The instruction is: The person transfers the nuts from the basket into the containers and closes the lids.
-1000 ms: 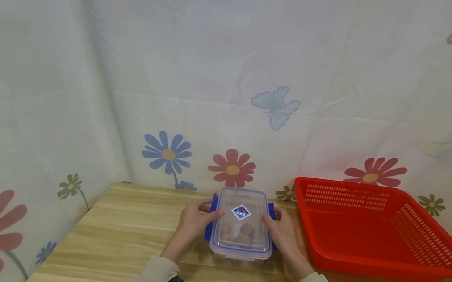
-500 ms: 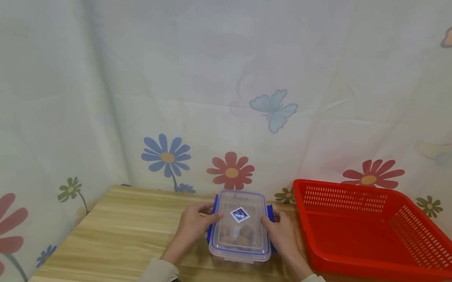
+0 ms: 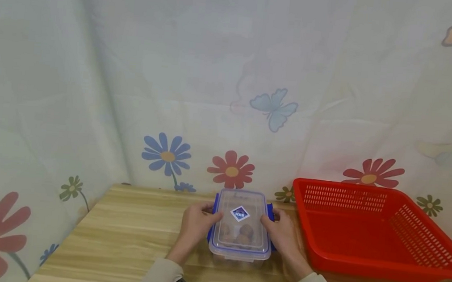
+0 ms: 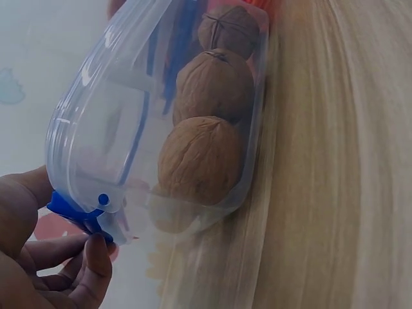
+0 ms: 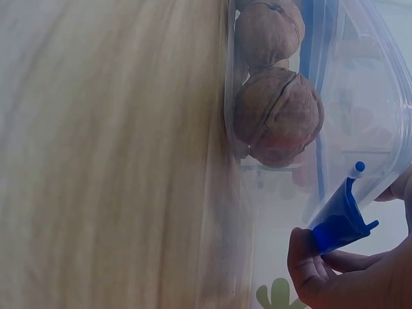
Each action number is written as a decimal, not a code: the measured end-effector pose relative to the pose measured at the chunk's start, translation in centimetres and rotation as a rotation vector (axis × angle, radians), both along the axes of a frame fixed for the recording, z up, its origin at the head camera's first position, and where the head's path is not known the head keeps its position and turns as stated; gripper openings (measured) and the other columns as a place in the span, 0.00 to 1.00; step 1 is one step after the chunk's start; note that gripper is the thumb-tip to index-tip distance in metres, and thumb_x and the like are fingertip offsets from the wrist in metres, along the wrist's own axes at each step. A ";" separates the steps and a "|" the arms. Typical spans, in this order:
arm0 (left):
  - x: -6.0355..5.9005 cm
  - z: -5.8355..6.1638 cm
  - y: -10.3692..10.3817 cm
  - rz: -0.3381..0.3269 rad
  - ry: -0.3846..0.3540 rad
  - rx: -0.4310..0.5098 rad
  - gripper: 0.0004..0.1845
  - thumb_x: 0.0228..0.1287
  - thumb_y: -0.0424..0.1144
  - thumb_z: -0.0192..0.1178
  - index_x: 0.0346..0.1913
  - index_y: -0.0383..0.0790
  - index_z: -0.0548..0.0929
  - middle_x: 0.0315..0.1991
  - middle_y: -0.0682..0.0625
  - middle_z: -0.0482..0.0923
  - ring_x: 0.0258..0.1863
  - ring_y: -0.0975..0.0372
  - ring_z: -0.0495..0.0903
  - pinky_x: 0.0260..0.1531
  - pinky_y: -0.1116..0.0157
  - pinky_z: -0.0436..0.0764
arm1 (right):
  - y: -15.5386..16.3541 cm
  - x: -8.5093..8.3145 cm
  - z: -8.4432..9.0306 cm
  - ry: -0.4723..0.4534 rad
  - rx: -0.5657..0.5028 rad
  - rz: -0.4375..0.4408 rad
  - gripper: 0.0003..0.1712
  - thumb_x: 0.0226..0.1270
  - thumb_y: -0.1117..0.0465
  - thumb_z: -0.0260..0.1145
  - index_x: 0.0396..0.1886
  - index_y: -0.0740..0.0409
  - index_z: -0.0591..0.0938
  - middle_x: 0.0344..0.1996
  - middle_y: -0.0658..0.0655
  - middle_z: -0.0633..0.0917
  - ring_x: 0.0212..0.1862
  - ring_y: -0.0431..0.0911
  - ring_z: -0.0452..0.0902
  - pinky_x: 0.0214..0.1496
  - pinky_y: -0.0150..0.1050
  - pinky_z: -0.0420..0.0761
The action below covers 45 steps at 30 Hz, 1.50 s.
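A clear plastic food storage box [image 3: 237,245] with blue side latches sits on the table, its lid on and a blue-and-white diamond label [image 3: 240,213] on top. Walnuts [image 4: 201,161] show through its walls. My left hand [image 3: 196,223] grips the box's left side, thumb over the lid's edge and fingers curled at a blue latch [image 4: 84,215]. On the opposite side my right hand [image 3: 282,233] holds on likewise, thumb on the lid. In the right wrist view its fingertips touch the other blue latch [image 5: 341,222], which is swung outward from the wall.
A large red plastic basket [image 3: 376,264] with slotted walls stands just right of my right hand. The wooden table [image 3: 129,231] ends at a curtain [image 3: 200,67] printed with flowers and butterflies, which hangs close behind the box.
My left wrist has shifted slightly to the right. Both hands keep their hold on the box, which stays in place.
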<state>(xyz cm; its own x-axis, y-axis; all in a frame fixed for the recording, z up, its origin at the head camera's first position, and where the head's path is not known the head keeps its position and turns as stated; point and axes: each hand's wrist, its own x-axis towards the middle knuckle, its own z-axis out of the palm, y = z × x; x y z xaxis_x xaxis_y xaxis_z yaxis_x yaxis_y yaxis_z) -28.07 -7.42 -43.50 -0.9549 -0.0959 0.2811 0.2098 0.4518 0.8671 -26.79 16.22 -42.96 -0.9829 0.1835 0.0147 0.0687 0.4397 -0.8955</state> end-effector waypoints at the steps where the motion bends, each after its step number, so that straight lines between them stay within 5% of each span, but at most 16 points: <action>1: 0.0 0.1 0.0 0.002 0.001 -0.004 0.20 0.60 0.34 0.77 0.52 0.26 0.89 0.36 0.43 0.87 0.33 0.56 0.86 0.33 0.60 0.90 | 0.0 0.0 0.0 0.005 0.000 0.001 0.36 0.77 0.56 0.64 0.75 0.74 0.68 0.62 0.76 0.78 0.56 0.63 0.82 0.61 0.60 0.83; 33: 0.3 0.8 0.6 0.031 -0.004 -0.047 0.17 0.59 0.32 0.75 0.50 0.26 0.90 0.36 0.43 0.89 0.33 0.57 0.85 0.32 0.60 0.88 | 0.1 0.2 0.0 0.066 0.048 0.026 0.34 0.77 0.56 0.66 0.72 0.76 0.72 0.59 0.74 0.81 0.55 0.63 0.82 0.62 0.60 0.83; 45: 0.3 0.9 0.5 0.038 -0.075 -0.001 0.19 0.61 0.33 0.76 0.53 0.27 0.89 0.40 0.42 0.89 0.37 0.55 0.86 0.36 0.59 0.90 | 0.2 0.4 0.2 0.066 0.020 0.034 0.35 0.77 0.58 0.66 0.75 0.71 0.70 0.62 0.73 0.81 0.56 0.63 0.83 0.59 0.57 0.85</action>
<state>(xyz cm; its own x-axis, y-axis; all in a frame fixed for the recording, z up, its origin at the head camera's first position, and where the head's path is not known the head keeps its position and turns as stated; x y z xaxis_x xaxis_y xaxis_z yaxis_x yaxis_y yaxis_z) -27.82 -6.87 -42.64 -0.9688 -0.1323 0.2095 0.1273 0.4595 0.8790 -26.42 16.41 -42.75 -0.9854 0.1489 0.0826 -0.0051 0.4588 -0.8885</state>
